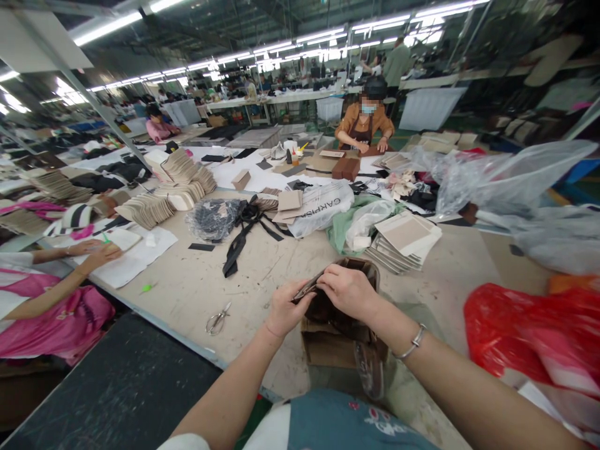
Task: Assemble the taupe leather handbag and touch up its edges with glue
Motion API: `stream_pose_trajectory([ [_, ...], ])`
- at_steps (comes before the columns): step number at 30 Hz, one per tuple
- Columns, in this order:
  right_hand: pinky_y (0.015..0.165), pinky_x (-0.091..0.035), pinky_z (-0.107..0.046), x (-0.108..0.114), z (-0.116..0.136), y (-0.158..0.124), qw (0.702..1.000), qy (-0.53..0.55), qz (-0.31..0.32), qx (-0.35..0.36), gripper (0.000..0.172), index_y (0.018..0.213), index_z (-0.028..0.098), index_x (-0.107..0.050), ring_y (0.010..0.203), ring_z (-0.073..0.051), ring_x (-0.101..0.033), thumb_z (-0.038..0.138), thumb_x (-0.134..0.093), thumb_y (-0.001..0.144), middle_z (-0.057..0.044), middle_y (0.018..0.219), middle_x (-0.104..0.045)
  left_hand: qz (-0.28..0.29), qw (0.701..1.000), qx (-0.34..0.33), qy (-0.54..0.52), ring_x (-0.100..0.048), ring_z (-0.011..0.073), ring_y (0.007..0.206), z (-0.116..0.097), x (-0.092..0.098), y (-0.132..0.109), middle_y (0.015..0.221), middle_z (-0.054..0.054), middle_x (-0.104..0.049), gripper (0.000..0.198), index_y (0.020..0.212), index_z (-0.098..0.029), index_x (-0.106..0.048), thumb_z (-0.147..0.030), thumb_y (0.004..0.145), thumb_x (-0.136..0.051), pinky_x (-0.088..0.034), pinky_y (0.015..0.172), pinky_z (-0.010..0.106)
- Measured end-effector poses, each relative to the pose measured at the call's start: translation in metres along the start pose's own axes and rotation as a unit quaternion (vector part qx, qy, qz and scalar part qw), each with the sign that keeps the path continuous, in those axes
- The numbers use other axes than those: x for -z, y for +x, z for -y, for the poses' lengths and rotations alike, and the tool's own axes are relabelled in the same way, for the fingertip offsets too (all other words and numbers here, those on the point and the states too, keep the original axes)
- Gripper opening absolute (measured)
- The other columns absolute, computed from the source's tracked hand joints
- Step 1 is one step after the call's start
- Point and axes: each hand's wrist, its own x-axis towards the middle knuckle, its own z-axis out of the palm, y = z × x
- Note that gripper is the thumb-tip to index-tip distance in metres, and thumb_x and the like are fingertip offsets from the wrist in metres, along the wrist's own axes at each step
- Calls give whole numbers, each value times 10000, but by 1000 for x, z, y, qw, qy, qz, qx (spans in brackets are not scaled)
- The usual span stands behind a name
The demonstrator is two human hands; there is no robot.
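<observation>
A brown bag (328, 349) stands in front of me at the near side of the table, its dark inside partly showing. My left hand (288, 306) is closed on the left end of the bag's upper edge. With bent fingers, my right hand (347, 291) pinches the same edge a little farther right, close beside the left. The wrists and fingers cover part of the opening. A clear plastic-wrapped piece (370, 369) hangs or lies against the bag's near right side; I cannot tell which. Left of the bag lie small metal scissors (218, 320).
Stacked beige panels (403, 242) lie beyond the bag, beside a white printed plastic bag (323, 207). Black straps (241, 240) lie farther left. A red plastic bag (529, 331) sits at right. A co-worker's hands (100, 253) work at left; another person (365, 125) sits across the table.
</observation>
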Motion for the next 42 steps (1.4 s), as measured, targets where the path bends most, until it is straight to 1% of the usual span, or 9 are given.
stream_pose_trajectory([
  [3,646,-377,-235,0,2,1,1000,-9,1,-8,207,881,207,-684,747,-121,-564,281,-496,928,-22,828,-621,-4,1000,-12,-8,-687,176,888,-1,-1,0,989,66,-727,192,1018,-194,-686,-238,840,-629,-570,830,311],
  [11,656,-373,-247,-1,5,2,999,-25,0,-23,240,836,207,-674,765,-133,-571,302,-477,936,-24,826,-623,-12,1000,-16,-23,-683,176,936,3,-4,-4,1038,59,-722,222,1067,-210,-686,-209,861,-603,-575,855,321],
  [17,641,-366,-246,0,8,4,999,-30,3,-35,225,830,215,-674,749,-130,-573,303,-492,929,-17,818,-628,-21,999,14,-32,-691,178,933,0,-4,-3,1029,57,-726,210,1042,-203,-698,-193,860,-593,-583,856,321],
  [22,624,-356,-252,3,7,5,997,-56,0,-47,271,768,185,-666,735,-135,-573,340,-511,927,-34,777,-632,-32,998,43,-24,-700,177,903,-1,-6,-5,1000,50,-733,195,1016,-209,-705,-209,861,-587,-591,839,320],
  [26,623,-354,-259,7,1,3,997,-73,6,-29,213,748,179,-650,743,-138,-576,302,-563,898,-31,785,-630,-37,998,53,-14,-700,183,891,0,-7,-6,984,51,-735,189,1009,-211,-703,-227,865,-582,-593,833,335],
  [30,638,-359,-260,10,-5,-2,997,-70,9,-14,204,770,190,-654,759,-135,-575,290,-544,910,-20,798,-626,-49,997,56,-19,-698,184,889,1,-9,-5,964,53,-736,176,978,-201,-701,-236,873,-564,-592,830,339],
  [35,643,-357,-259,12,-8,-2,997,-73,7,-24,224,780,187,-648,753,-135,-568,306,-525,925,-24,797,-622,-30,997,57,-40,-689,174,895,-1,-10,-4,960,61,-730,178,976,-184,-691,-224,883,-545,-576,847,325],
  [42,618,-346,-260,12,-9,4,995,-93,-1,-45,234,773,181,-642,740,-137,-566,314,-525,925,-26,780,-612,-21,998,56,-34,-685,174,874,-4,-10,-2,943,68,-726,177,966,-173,-682,-222,885,-532,-571,815,304],
])
